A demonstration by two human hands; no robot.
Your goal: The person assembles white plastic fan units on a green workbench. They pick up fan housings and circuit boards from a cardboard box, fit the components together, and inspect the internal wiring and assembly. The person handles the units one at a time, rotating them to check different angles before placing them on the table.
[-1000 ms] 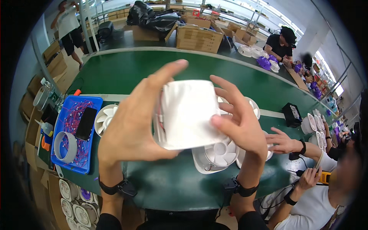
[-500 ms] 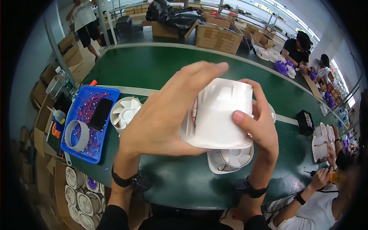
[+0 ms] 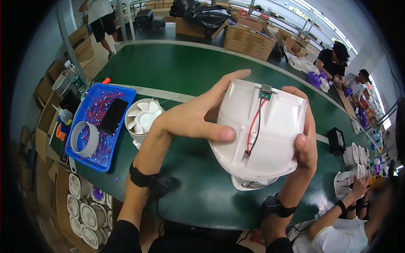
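Note:
Between both hands I hold a white plastic housing (image 3: 274,139) above the bench, its outer wall facing me. A small green circuit board (image 3: 265,92) sits at its far edge, and a red and a black wire run from there down into a hole. My left hand (image 3: 202,114) grips the left side, thumb lying on the wall. My right hand (image 3: 307,143) wraps the right side, its thumb near the lower right; some fingers are hidden behind. Under the housing, a second white part (image 3: 253,184) is mostly covered. Left of my left hand stands a white fan unit (image 3: 143,120).
A blue tray (image 3: 104,166) holds red wires, a black phone (image 3: 114,116) and a white ring (image 3: 85,141). Below left, a carton (image 3: 63,206) contains several housings. A black box (image 3: 336,140) stands right on the green bench (image 3: 168,63). A co-worker's hand (image 3: 359,185) works at the right.
The housing has turned in my hands, bringing the circuit board and wires into view. My left hand has moved from spread along its side to gripping with the thumb on it.

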